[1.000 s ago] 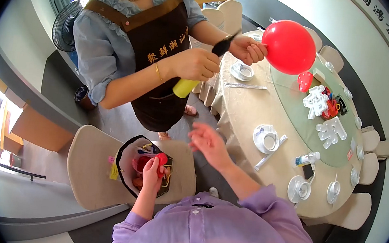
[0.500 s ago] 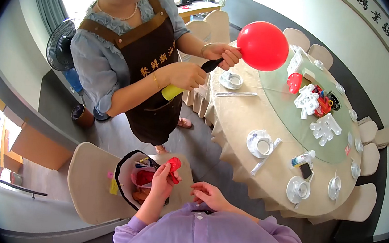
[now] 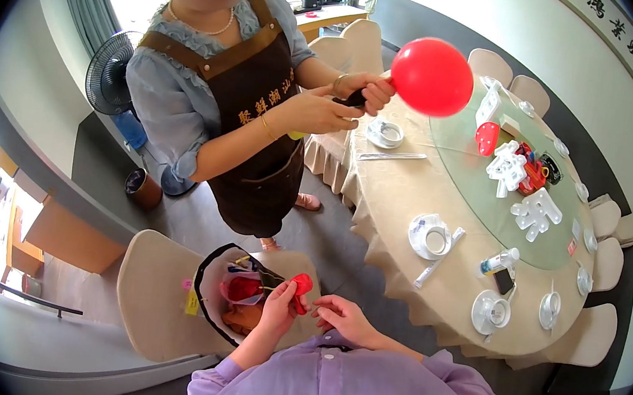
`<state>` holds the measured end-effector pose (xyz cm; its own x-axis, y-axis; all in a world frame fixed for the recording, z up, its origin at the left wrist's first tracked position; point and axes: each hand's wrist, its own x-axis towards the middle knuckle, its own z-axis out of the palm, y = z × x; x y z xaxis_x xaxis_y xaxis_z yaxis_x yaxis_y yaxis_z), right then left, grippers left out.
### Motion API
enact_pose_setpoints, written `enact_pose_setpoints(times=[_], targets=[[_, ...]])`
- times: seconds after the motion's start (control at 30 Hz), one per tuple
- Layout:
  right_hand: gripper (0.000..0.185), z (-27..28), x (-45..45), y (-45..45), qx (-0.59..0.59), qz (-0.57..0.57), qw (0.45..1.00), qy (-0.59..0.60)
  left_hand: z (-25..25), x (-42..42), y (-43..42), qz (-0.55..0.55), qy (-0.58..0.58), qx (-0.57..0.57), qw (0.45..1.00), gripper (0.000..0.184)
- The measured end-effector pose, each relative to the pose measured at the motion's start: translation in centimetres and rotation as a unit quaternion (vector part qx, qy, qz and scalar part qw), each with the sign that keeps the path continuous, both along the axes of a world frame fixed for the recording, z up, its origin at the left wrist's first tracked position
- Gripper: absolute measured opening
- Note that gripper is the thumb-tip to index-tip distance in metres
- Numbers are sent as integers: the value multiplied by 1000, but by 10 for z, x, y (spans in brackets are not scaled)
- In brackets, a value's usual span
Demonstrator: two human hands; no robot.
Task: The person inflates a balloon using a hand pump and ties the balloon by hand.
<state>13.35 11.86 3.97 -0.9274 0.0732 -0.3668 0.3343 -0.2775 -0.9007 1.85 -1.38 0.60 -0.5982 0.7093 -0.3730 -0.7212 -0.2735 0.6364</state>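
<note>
A small red uninflated balloon (image 3: 301, 288) is pinched between the thumb and fingers of my left hand (image 3: 280, 311), in front of my chest. My right hand (image 3: 344, 321) is just right of it, fingers loosely bent and apart, with nothing visible in them. Its fingertips come close to the balloon; contact is unclear. Below and left of my left hand, an open round bag (image 3: 202, 293) with a black rim rests on a beige chair (image 3: 147, 299), holding red and orange items. Across from me, a person in a brown apron holds an inflated red balloon (image 3: 432, 76) and a black-nozzled pump.
The round table (image 3: 403, 183) on the right has a beige cloth and a glass turntable. On it are cup sets (image 3: 430, 236), a bottle (image 3: 499, 261), a phone (image 3: 504, 280) and white shaped pieces (image 3: 536, 213). A fan (image 3: 111, 72) stands behind the person.
My hands have come closer together, the left one bringing the uninflated balloon toward the right. The other person's pump hand has moved nearer the inflated balloon's neck. The view has shifted slightly.
</note>
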Motion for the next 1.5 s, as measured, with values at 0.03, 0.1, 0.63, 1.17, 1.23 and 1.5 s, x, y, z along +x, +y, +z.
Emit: enact_pose_setpoints(times=[0.03,0.1,0.63,1.17,1.23,1.5], targets=[[27,2,-1,0,5,-1,1000,6,0,1,-2,3,0,0,1000,21],[27,4,-3,-1,10,0,1000,13,-1,1,-4,13,-10,-5,1000,20],[25,6,1,-3,8,-3,1000,7,-2,12,-6,12,-12,-18,1000,21],[24,7,10,-4,18,-14,999,-28,-5,21,-6,-4,-44,-17,999,22],[24,6,8,-6,18,-3,999,-29,-12,24,-7,7,-56,-15,998,23],[21,-1,5,-7,-4,11,1000,-15,-6,26,-10,51,-68,-34,996,25]])
